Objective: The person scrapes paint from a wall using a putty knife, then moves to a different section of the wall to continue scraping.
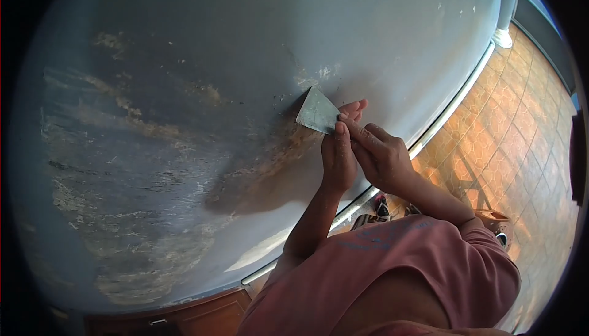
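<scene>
A flat metal scraper blade (318, 112), wide at its left end and narrow toward the fingers, rests close against a grey wall (257, 17). My left hand (341, 155) is beneath its narrow end, with the thumb against it and some fingers showing behind. From the right, my right hand (381, 152) pinches the same narrow end. The scraper's handle is hidden. Around the blade the wall has flaking, pale and brown patches, and small bits lie to its left.
A pale edge strip (448, 109) runs along the wall's foot. Orange patterned floor tiles (491, 146) lie to the right, with a terracotta-coloured container (492, 216) on them. At the bottom left is a brown wooden panel (208, 316). My shoes show below my hands.
</scene>
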{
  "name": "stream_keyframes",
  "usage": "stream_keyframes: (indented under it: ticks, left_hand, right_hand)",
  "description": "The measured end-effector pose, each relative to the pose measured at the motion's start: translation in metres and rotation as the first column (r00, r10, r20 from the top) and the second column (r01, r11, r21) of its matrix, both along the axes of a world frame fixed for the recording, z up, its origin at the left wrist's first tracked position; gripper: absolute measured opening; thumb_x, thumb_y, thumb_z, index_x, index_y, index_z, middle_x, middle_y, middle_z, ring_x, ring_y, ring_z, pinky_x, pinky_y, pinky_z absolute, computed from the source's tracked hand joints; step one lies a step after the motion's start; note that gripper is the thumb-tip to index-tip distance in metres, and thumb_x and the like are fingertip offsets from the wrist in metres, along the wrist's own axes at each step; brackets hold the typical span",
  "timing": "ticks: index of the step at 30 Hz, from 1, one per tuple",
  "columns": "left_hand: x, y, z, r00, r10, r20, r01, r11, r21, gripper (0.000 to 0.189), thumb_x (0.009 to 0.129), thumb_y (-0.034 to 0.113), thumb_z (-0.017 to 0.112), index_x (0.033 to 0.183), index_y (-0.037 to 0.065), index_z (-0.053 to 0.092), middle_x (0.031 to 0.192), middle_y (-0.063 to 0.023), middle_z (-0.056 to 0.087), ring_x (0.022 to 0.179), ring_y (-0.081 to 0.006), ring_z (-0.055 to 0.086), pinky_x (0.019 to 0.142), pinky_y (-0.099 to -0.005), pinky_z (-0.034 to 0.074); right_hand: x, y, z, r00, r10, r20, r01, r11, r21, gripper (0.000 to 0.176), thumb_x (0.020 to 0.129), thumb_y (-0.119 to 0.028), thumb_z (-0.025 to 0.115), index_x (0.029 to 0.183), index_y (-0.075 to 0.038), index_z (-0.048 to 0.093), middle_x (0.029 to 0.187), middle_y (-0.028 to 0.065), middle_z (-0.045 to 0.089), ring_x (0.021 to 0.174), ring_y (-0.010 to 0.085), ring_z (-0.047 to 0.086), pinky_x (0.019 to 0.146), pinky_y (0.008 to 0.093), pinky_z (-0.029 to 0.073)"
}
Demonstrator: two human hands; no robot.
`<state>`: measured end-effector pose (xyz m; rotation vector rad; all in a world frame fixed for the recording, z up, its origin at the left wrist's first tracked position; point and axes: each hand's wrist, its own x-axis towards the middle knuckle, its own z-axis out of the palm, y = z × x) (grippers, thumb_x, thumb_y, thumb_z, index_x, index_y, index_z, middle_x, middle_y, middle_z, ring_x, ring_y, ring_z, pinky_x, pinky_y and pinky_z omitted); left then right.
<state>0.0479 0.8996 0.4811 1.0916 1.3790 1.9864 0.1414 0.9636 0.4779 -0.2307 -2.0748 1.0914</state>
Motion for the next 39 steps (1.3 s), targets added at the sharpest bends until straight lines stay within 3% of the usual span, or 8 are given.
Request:
stream_keyframes:
  ticks: [4,7,10,13,22,25,33,39]
  left_hand:
    - [0.007,0.009,-0.001,0.969,-0.037,0.244,0.021,0.997,0.069,0.034,0.100,0.036,0.028,0.102,0.006,0.043,0.090,-0.0180,0.062,0.097,-0.0314,0.061,0.087,-0.0407,0.046]
    - [0.013,0.019,0.011,0.980,0.011,0.200,-0.030,0.995,0.092,0.028,0.101,0.032,0.025,0.093,0.008,0.037,0.065,-0.0108,0.055,0.076,-0.0268,0.063,0.077,-0.0367,0.050]
    - [0.012,0.019,0.006,0.984,0.036,0.176,-0.045,0.998,0.045,0.027,0.101,0.030,0.025,0.092,0.008,0.038,0.060,-0.0095,0.052,0.068,-0.0245,0.060,0.073,-0.0368,0.051]
    - [0.011,0.020,0.004,0.985,0.054,0.163,-0.052,0.998,-0.017,0.027,0.101,0.030,0.025,0.091,0.008,0.038,0.058,-0.0091,0.051,0.066,-0.0237,0.059,0.070,-0.0371,0.051]
    - [0.008,0.027,0.004,0.981,0.155,0.114,-0.155,0.988,-0.001,0.027,0.099,0.032,0.029,0.088,0.009,0.038,0.051,-0.0091,0.046,0.063,-0.0267,0.059,0.064,-0.0376,0.050]
    - [0.008,0.031,0.008,0.974,0.208,0.091,-0.206,0.978,-0.029,0.027,0.099,0.032,0.030,0.087,0.009,0.038,0.050,-0.0090,0.045,0.061,-0.0269,0.059,0.064,-0.0387,0.050]
    - [0.001,0.043,0.047,0.981,0.193,0.022,-0.194,0.979,0.062,0.028,0.098,0.032,0.031,0.085,0.009,0.039,0.051,-0.0069,0.043,0.055,-0.0218,0.054,0.063,-0.0389,0.051]
    - [0.009,0.032,0.019,0.975,0.200,0.098,-0.200,0.980,-0.009,0.027,0.099,0.031,0.030,0.087,0.009,0.038,0.052,-0.0077,0.044,0.055,-0.0225,0.054,0.063,-0.0383,0.051]
  right_hand:
    - [-0.003,0.003,-0.003,0.996,-0.074,-0.050,0.078,0.993,0.083,0.046,0.081,-0.008,0.058,0.126,-0.010,0.055,0.092,0.0165,0.064,0.065,0.0307,0.064,0.054,0.0375,0.051]
    - [-0.003,0.010,-0.015,0.994,-0.104,0.020,0.098,0.977,0.188,0.047,0.078,-0.009,0.060,0.125,-0.009,0.056,0.093,0.0174,0.065,0.065,0.0305,0.065,0.054,0.0374,0.053]
    - [-0.005,0.007,-0.029,0.990,-0.140,-0.011,0.140,0.979,0.149,0.053,0.075,-0.017,0.063,0.127,-0.021,0.054,0.073,0.0088,0.062,0.057,0.0267,0.062,0.048,0.0374,0.050]
    - [-0.005,0.010,-0.027,0.995,-0.091,0.031,0.085,0.984,0.155,0.051,0.074,-0.010,0.062,0.124,-0.008,0.056,0.080,0.0138,0.066,0.062,0.0287,0.065,0.053,0.0367,0.052]
    - [-0.021,0.018,-0.036,0.979,-0.130,-0.157,0.159,0.969,0.190,0.048,0.071,-0.016,0.066,0.119,-0.019,0.060,0.076,0.0076,0.064,0.057,0.0248,0.063,0.047,0.0352,0.050]
    - [-0.018,0.025,-0.034,0.996,-0.064,-0.064,0.075,0.976,0.205,0.047,0.071,-0.016,0.066,0.118,-0.018,0.061,0.083,0.0084,0.066,0.059,0.0242,0.064,0.048,0.0344,0.051]
    - [-0.028,0.031,-0.005,0.971,-0.089,-0.224,0.137,0.968,0.212,0.046,0.071,-0.014,0.066,0.117,-0.015,0.061,0.078,0.0086,0.066,0.057,0.0227,0.064,0.046,0.0337,0.050]
    - [-0.020,0.017,-0.027,0.978,-0.106,-0.177,0.133,0.980,0.149,0.046,0.070,-0.014,0.066,0.116,-0.015,0.061,0.069,0.0072,0.063,0.054,0.0247,0.062,0.047,0.0346,0.049]
